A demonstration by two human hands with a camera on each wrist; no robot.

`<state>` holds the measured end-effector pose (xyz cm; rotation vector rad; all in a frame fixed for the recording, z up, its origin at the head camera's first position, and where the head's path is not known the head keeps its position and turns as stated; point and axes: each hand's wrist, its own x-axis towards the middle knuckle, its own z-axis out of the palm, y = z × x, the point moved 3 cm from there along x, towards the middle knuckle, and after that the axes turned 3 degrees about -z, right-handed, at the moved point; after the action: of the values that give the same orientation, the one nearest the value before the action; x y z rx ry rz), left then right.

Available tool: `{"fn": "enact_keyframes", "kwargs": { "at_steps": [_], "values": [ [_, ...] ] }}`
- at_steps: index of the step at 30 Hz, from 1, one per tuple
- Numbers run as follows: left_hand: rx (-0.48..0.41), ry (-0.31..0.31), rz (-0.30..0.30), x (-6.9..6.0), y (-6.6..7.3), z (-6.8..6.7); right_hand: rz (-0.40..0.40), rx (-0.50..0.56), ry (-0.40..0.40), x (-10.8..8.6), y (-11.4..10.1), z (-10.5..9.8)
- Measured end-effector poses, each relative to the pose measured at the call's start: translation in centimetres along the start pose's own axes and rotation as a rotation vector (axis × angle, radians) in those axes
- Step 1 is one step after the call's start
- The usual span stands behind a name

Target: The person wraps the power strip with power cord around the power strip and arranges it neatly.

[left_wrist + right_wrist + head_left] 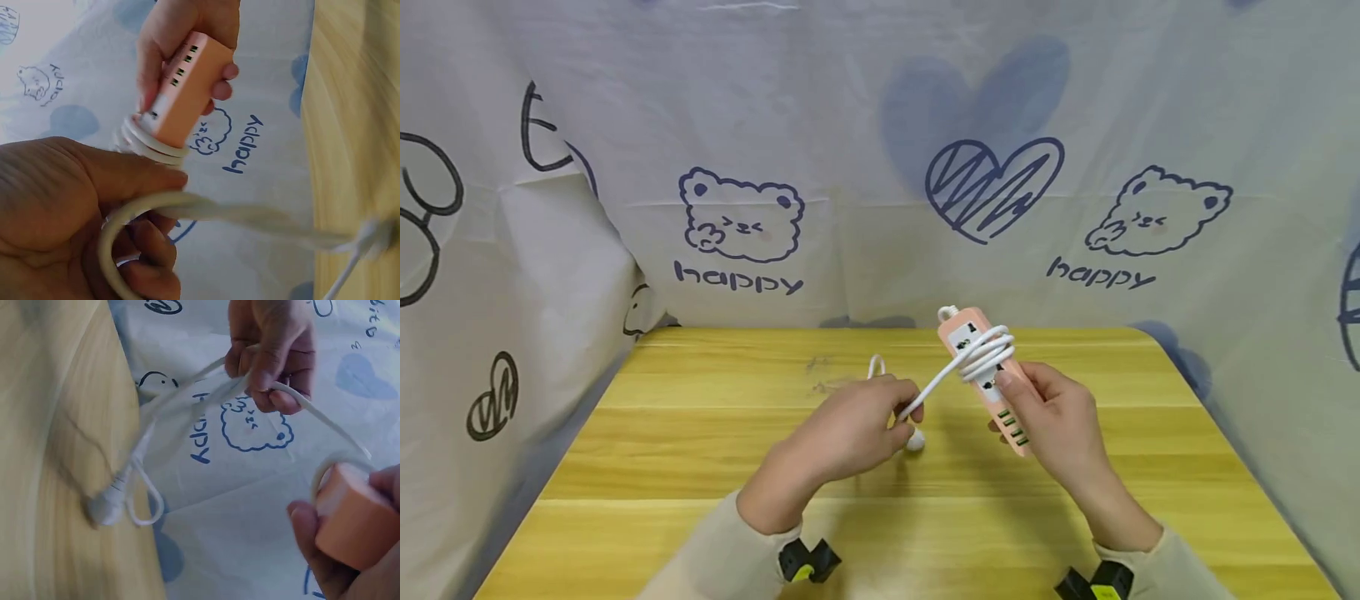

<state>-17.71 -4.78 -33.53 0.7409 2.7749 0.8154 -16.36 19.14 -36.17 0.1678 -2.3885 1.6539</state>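
Note:
The right hand (1063, 425) grips the lower part of a pink power strip (973, 321), thumb on its front face. A white cable (987, 353) is wound several times round the strip's middle. From the coils it runs taut to the left hand (850, 429), which pinches it between thumb and curled fingers. In the right wrist view the white plug (107, 506) hangs below the left hand beside a small loop of cable. The left wrist view shows the cable (250, 215) curving over the left fingers, close to the strip (190, 94).
A wood-patterned table (700, 467) lies beneath both hands. Behind it and along the sides hangs a pale cloth (865, 233) with drawn bears, hearts and words.

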Motion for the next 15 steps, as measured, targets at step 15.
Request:
{"fn": "enact_keyframes", "kwargs": {
  "at_steps": [15],
  "values": [
    [-0.217,0.013,0.273,-0.8,0.4,1.1,0.208,0.199,-0.145,0.6,2.2,1.8]
  ]
}}
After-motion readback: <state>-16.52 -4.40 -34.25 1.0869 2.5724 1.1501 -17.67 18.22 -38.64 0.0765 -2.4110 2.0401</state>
